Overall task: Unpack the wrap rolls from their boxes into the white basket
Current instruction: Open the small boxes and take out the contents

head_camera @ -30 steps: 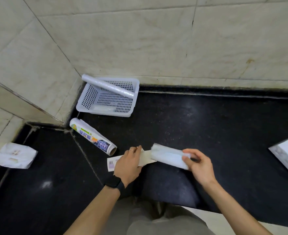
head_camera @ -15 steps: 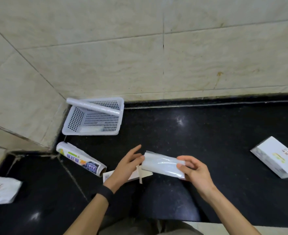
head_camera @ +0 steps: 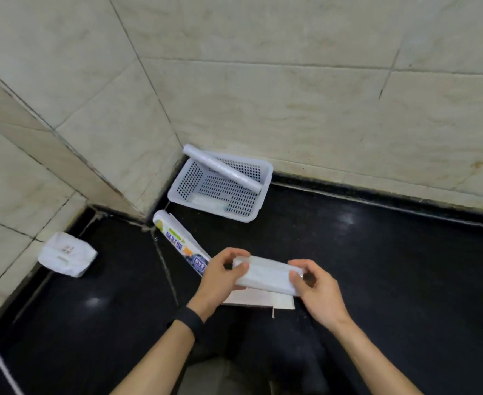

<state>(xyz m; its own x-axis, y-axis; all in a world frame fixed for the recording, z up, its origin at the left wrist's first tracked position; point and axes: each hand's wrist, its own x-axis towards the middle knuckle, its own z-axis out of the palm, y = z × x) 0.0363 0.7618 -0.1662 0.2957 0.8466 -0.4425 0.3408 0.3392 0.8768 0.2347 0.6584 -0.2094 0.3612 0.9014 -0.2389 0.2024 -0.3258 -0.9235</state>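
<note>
The fingers (head_camera: 241, 270) of the left hand (head_camera: 220, 280) curled closed around the near-left end of a white wrap roll (head_camera: 266, 276), thumb on top, while the right hand (head_camera: 317, 295) pinched the roll's other end between thumb and bent fingers. Both hands held the roll level, a little above the black tabletop (head_camera: 377, 266), its long axis running from about 10 o'clock to 4 o'clock. The left wrist carried a dark band (head_camera: 187, 322), and both forearms reached in from 6 o'clock, angled toward each other. Directly beneath the roll lay a flattened empty box (head_camera: 259, 302), partly hidden by the hands. At 10 o'clock from the hands a printed roll (head_camera: 177, 240) lay on the tabletop, its near end tucked behind the left hand. Farther at 12 o'clock sat the white basket (head_camera: 183, 192) in the tiled corner, with a long roll (head_camera: 220, 168) propped slantwise across its rim and another, fainter roll (head_camera: 209, 202) lying on its floor. At 9 o'clock, well apart, a white packet (head_camera: 68, 255) rested by the wall
</note>
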